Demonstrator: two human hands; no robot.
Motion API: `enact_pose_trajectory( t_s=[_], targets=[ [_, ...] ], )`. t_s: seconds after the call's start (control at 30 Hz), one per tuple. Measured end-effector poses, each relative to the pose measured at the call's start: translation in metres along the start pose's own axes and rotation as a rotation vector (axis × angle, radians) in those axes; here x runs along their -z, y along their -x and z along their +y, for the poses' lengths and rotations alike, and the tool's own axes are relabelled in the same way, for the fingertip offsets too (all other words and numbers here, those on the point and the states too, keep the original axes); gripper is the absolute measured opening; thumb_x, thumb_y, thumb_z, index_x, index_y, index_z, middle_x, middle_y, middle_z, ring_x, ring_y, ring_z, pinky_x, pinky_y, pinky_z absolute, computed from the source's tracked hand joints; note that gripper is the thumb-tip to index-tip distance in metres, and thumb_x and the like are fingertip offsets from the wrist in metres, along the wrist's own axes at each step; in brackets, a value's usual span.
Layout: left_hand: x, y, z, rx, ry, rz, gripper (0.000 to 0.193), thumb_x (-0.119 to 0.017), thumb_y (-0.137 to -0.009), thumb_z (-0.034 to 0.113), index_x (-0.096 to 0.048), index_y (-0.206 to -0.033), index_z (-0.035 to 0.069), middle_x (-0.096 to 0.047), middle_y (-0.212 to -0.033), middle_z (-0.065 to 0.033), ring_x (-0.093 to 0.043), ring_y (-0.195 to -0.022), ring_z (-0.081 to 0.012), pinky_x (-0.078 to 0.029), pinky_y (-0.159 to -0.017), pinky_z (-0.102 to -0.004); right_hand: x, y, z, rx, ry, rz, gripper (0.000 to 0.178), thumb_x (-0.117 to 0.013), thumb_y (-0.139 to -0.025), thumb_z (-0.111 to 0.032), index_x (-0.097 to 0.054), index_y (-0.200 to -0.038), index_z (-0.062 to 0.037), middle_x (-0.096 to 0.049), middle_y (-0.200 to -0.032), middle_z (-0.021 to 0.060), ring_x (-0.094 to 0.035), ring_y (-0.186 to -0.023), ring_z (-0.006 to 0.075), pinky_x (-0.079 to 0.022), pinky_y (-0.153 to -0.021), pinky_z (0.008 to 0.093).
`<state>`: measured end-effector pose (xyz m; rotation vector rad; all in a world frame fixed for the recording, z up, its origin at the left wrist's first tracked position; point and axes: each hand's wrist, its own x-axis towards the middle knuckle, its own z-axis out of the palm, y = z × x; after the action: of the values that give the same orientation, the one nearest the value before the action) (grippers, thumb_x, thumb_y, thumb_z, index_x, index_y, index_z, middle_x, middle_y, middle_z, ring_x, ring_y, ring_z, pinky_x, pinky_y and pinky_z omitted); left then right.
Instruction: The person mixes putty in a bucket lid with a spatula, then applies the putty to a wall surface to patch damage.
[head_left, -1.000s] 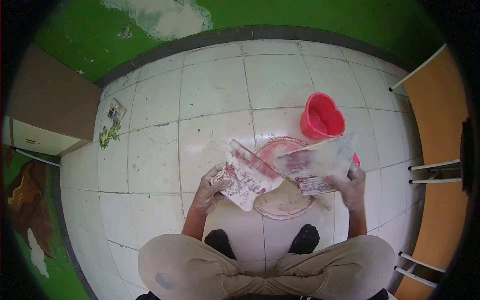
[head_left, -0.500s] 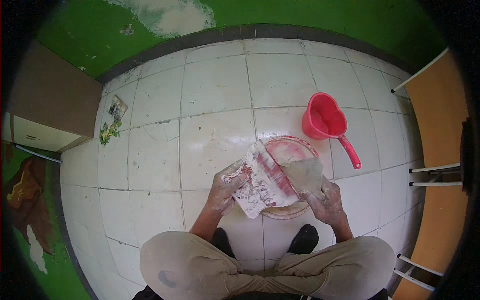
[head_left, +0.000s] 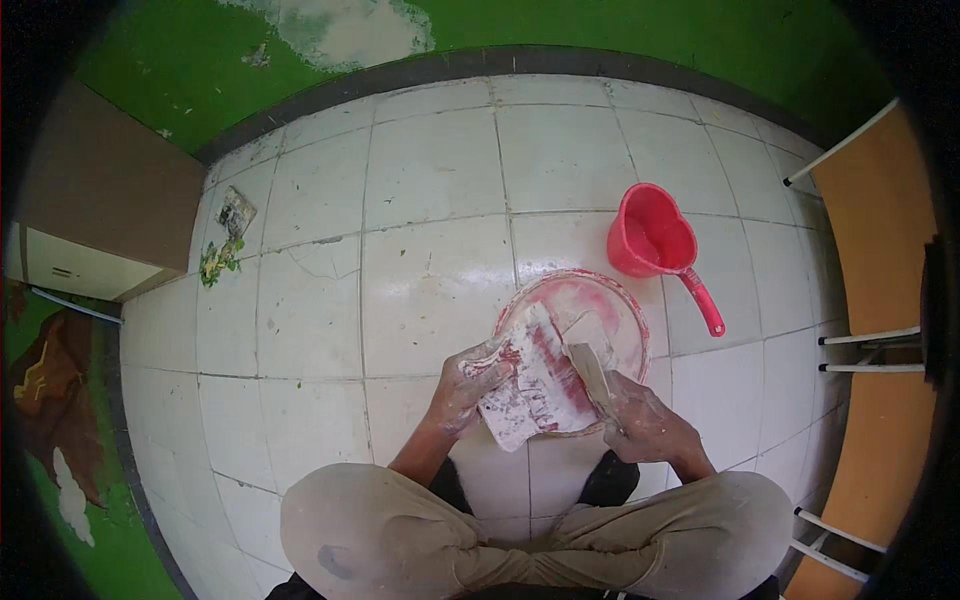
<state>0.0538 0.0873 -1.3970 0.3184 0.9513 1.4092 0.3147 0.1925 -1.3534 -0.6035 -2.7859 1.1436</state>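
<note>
My left hand is closed on the side of a red, flat spreader thickly smeared with white putty. My right hand grips a greyish, putty-coated scraper blade, tilted up and close against the spreader's right edge. Both tools are over a round red-rimmed tub whose inside is streaked with white and pink. White residue coats the fingers of both hands. The tools and hands hide the tub's near part.
A pink dipper stands on the tiled floor beyond the tub, to the right. Crumpled scraps and yellow-green bits lie at far left near a brown cabinet. Orange-topped furniture with white metal legs lines the right side.
The right-hand scraper has turned from lying broad-side to nearly edge-on. Both hands have shifted slightly right and nearer, baring more of the tub's far side.
</note>
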Motion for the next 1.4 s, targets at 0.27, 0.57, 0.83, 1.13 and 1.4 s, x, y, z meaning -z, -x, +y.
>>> enact_pose_trajectory(
  t_s=[0.27, 0.57, 0.83, 1.13, 1.4],
  targets=[
    [-0.012, 0.016, 0.019, -0.021, -0.040, -0.052, 0.041, -0.068, -0.089, 0.009, -0.056, -0.125, -0.007, -0.066, -0.110, -0.0095, -0.063, -0.094, -0.0134, -0.052, -0.083, -0.0294, -0.010, 0.003, -0.009, 0.043, 0.003, -0.004, 0.065, -0.057, -0.067, -0.001, -0.043, -0.130, 0.0062, -0.052, -0.111, 0.0300, -0.052, -0.103, 0.0474, -0.047, -0.090, 0.0485],
    [-0.011, 0.025, 0.041, -0.067, 0.054, -0.047, 0.047, -0.066, -0.089, 0.007, -0.050, -0.131, -0.008, -0.064, -0.114, -0.0115, -0.064, -0.096, -0.0158, -0.053, -0.086, -0.0307, 0.027, 0.006, -0.026, -0.108, -0.160, 0.098, 0.064, -0.060, -0.069, 0.004, -0.047, -0.132, 0.0059, -0.061, -0.114, 0.0252, -0.062, -0.103, 0.0349, -0.051, -0.088, 0.0393],
    [0.004, 0.031, 0.057, -0.308, -0.372, 0.289, 0.039, -0.065, -0.091, 0.011, -0.057, -0.125, -0.007, -0.068, -0.109, -0.0127, -0.062, -0.092, -0.0122, -0.052, -0.083, -0.0276, 0.077, 0.024, -0.018, -0.505, -0.961, 0.476, 0.039, -0.071, -0.071, -0.011, -0.065, -0.105, 0.0057, -0.067, -0.096, 0.0118, -0.067, -0.081, 0.0205, -0.055, -0.075, 0.0305],
    [-0.054, 0.048, 0.016, -0.627, -1.213, -0.273, 0.040, -0.056, -0.085, 0.005, -0.058, -0.125, 0.003, -0.064, -0.115, -0.0228, -0.067, -0.090, -0.0390, -0.056, -0.075, -0.0417, 0.025, 0.036, 0.003, -0.641, -1.085, 0.749, 0.045, -0.068, -0.075, -0.012, -0.048, -0.111, 0.0040, -0.062, -0.078, 0.0123, -0.063, -0.075, 0.0195, -0.054, -0.069, 0.0326],
    [-0.071, 0.054, -0.002, -0.342, -1.406, -0.361, 0.035, -0.060, -0.087, 0.009, -0.062, -0.121, 0.002, -0.065, -0.110, -0.0216, -0.068, -0.089, -0.0350, -0.056, -0.075, -0.0382, 0.069, 0.062, 0.025, -0.593, -1.685, 0.920, 0.024, -0.060, -0.061, 0.000, -0.057, -0.084, 0.0008, -0.059, -0.073, 0.0070, -0.055, -0.061, 0.0167, -0.050, -0.064, 0.0286]
  ],
)
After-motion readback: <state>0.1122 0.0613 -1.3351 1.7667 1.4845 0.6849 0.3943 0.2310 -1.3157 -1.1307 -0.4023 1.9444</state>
